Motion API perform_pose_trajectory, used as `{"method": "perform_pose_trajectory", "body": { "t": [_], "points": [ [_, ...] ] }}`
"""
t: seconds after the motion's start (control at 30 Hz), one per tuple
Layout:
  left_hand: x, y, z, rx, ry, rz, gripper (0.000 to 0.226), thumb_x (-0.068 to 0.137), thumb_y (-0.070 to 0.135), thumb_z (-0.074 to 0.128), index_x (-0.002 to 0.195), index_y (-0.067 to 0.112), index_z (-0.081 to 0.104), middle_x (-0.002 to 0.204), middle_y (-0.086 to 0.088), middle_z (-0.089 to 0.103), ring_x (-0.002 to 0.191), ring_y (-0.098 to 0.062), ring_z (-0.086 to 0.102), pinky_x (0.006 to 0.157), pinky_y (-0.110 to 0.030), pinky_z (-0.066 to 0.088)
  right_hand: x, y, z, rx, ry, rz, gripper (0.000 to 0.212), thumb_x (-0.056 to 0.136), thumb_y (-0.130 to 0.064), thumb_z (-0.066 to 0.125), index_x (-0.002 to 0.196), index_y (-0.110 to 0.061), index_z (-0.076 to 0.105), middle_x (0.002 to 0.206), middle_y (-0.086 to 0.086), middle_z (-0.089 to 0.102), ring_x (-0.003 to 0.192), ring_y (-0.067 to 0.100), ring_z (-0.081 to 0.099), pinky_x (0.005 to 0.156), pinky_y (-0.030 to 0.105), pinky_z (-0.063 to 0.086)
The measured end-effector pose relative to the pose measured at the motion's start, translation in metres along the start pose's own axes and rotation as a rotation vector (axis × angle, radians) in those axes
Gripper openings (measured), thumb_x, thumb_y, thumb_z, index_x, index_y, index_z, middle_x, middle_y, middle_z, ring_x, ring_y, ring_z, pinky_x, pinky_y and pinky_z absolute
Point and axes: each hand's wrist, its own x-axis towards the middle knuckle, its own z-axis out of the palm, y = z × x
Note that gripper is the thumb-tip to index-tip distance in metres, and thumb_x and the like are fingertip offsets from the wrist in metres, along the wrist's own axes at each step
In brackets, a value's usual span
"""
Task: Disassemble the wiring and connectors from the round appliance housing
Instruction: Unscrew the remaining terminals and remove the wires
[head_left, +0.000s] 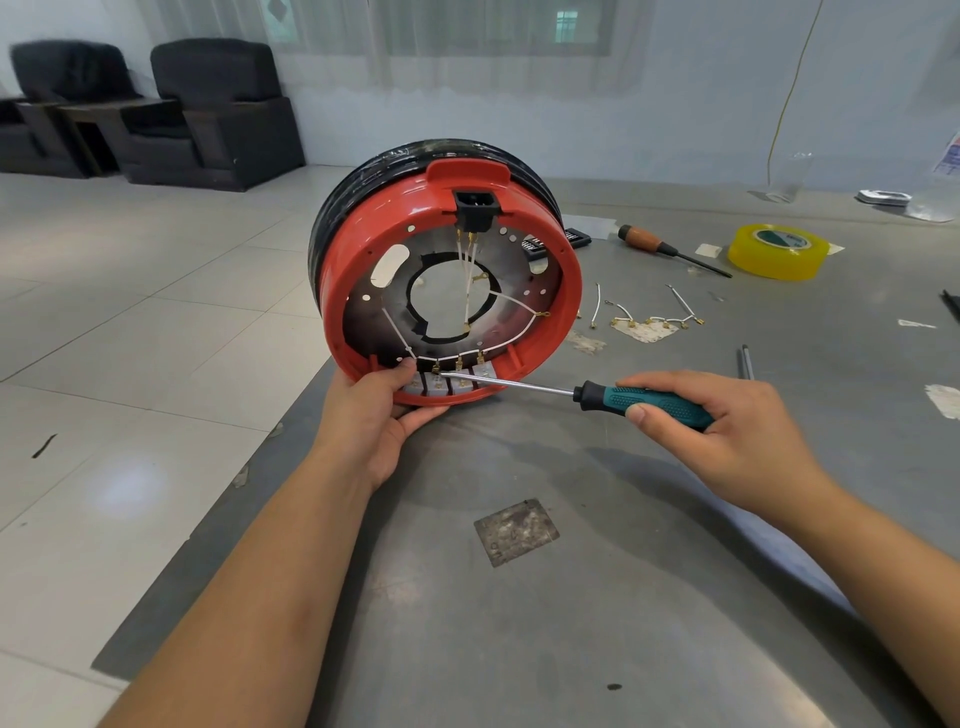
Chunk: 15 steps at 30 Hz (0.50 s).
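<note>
Round red plastic appliance housing (558, 291) stood on edge near tabletop's left edge, gripped by left hand (384, 410). Teal-handled screwdriver (623, 397) clasped in right hand (727, 431), tip at brass spade connector (436, 370). Mid-disassembly; next, gentle prying likely.

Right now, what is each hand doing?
Left hand: grips the round red plastic housing at its lower rim.
Right hand: grips the teal-handled screwdriver.
</note>
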Motion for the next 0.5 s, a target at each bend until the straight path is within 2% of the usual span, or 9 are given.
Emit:
{"method": "perform_pose_trajectory", "body": {
  "t": [0.23, 0.37, 0.5],
  "points": [
    [-0.0008, 0.0011, 0.0004, 0.008, 0.000, -0.001, 0.039, 0.100, -0.002, 0.063, 0.132, 0.021, 0.058, 0.116, -0.013, 0.078, 0.093, -0.032, 0.080, 0.068, -0.045, 0.066, -0.0006, -0.0016, 0.0012, 0.002, 0.006, 0.003, 0.037, 0.090, -0.051, 0.061, 0.121, -0.033, 0.073, 0.105, -0.021, 0.071, 0.102, -0.005, 0.063, 0.081, 0.006, 0.049],
    [-0.0015, 0.0012, 0.0006, 0.024, 0.009, 0.000, 0.037, 0.101, 0.000, 0.063, 0.130, 0.022, 0.059, 0.113, -0.013, 0.080, 0.092, -0.032, 0.080, 0.068, -0.044, 0.066, -0.0015, -0.0052, 0.0018, -0.044, 0.004, -0.002, 0.040, 0.091, -0.052, 0.058, 0.123, -0.033, 0.071, 0.104, -0.021, 0.070, 0.098, -0.005, 0.063, 0.077, 0.008, 0.048],
    [-0.0009, 0.0014, 0.0010, 0.037, 0.025, 0.004, 0.040, 0.101, 0.001, 0.064, 0.134, 0.022, 0.057, 0.115, -0.012, 0.079, 0.092, -0.032, 0.081, 0.069, -0.044, 0.066, -0.0011, -0.0077, 0.0023, -0.097, -0.005, -0.028, 0.041, 0.093, -0.052, 0.057, 0.125, -0.031, 0.071, 0.102, -0.017, 0.071, 0.091, 0.000, 0.063, 0.075, 0.015, 0.048]
  ]
}}
